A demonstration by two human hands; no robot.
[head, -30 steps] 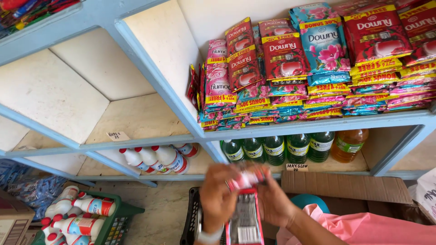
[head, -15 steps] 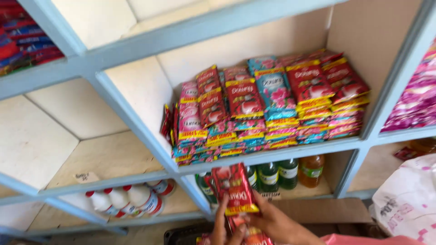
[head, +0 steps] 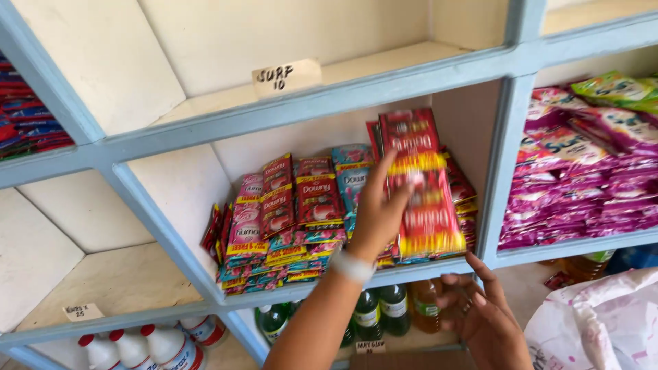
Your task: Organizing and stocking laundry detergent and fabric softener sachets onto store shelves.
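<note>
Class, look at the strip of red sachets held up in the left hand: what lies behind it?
Behind the red sachet strip, gripped by the left hand, stacked sachets fill the shelf compartment. The strip covers those directly behind it.

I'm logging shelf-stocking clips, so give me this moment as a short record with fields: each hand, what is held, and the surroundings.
left hand: left hand raised into the middle compartment, gripping a strip of red sachets
right hand: right hand open below the shelf edge, holding nothing
shelf: pale blue shelf unit with stacked sachets in the same compartment
right compartment: pink sachets
below: green bottles, white bottles with red caps
</note>
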